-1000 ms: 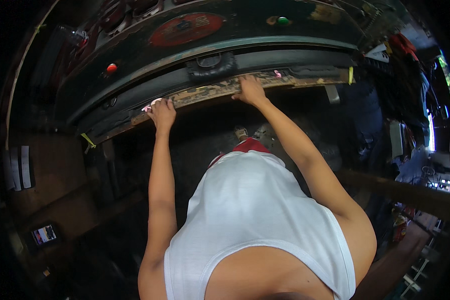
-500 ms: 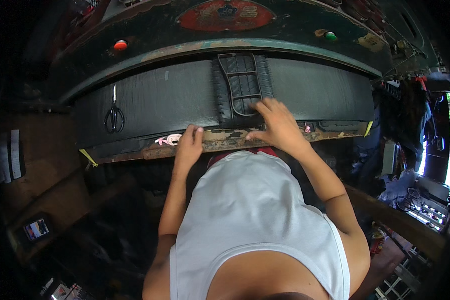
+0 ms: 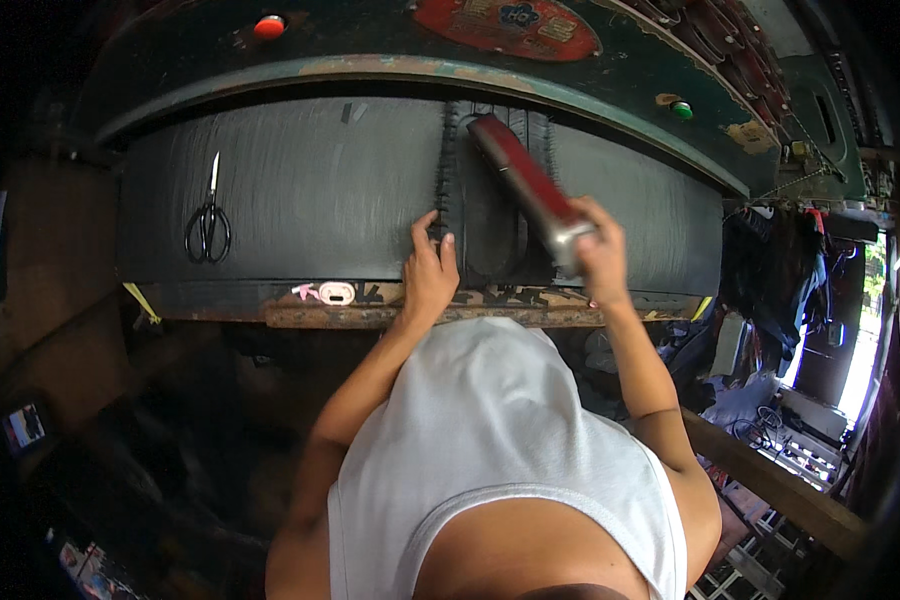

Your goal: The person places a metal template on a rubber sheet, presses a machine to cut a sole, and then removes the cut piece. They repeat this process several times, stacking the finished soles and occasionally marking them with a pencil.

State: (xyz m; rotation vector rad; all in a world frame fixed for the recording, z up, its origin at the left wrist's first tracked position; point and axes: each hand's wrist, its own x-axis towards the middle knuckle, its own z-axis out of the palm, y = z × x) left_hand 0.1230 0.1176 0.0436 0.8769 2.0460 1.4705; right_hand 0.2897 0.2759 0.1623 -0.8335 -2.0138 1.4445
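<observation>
My right hand [image 3: 602,258] is closed round the silver near end of a long cutting die [image 3: 530,180]. The die is tilted on its side above a strip of black tyre tread [image 3: 450,190], and its red side wall faces up. A sole-shaped outline shows on the tread's near part beneath it. At the tread's left edge, my left hand [image 3: 432,275] rests with forefinger and thumb apart, the fingertips touching or close to the rubber. Its other fingers are partly hidden. The strip lies across a dark grey pad [image 3: 300,190] on the machine bed.
Black-handled scissors [image 3: 208,225] lie on the pad's left part. Behind stands a green machine beam [image 3: 350,68] with a red button [image 3: 270,27] and a green button [image 3: 681,110]. A pink-white sticker [image 3: 336,293] marks the front edge. Dark clothes [image 3: 780,270] hang at right.
My right hand has taken hold of the cutting die and lifted and tilted it off the tread. My left hand has moved from the front edge up to the tread's left side. The view has shifted.
</observation>
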